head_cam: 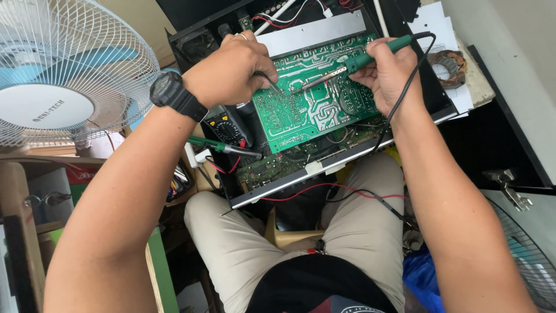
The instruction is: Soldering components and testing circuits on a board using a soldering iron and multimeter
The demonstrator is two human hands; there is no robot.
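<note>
The soldering iron (pixel 359 59) lies slantwise above the green circuit board (pixel 313 104), its long axis running from the green handle at the board's upper right corner down to the metal tip near the board's middle, pointing lower left. The right hand (pixel 388 72) has its fingers pressed around the handle, and the iron's black cord (pixel 408 87) curls off the handle's end and drops past the wrist. The left hand (pixel 231 72), at the board's left edge, pinches a thin metal tool (pixel 272 84) whose end touches the board just beside the iron's tip. A black watch (pixel 174 95) sits on that wrist. The board rests tilted in an open black chassis (pixel 324 168). Left of the board lie a multimeter (pixel 229 127) and a second green-handled tool (pixel 223 148). Well left of the board stands a white fan (pixel 63 69).
</note>
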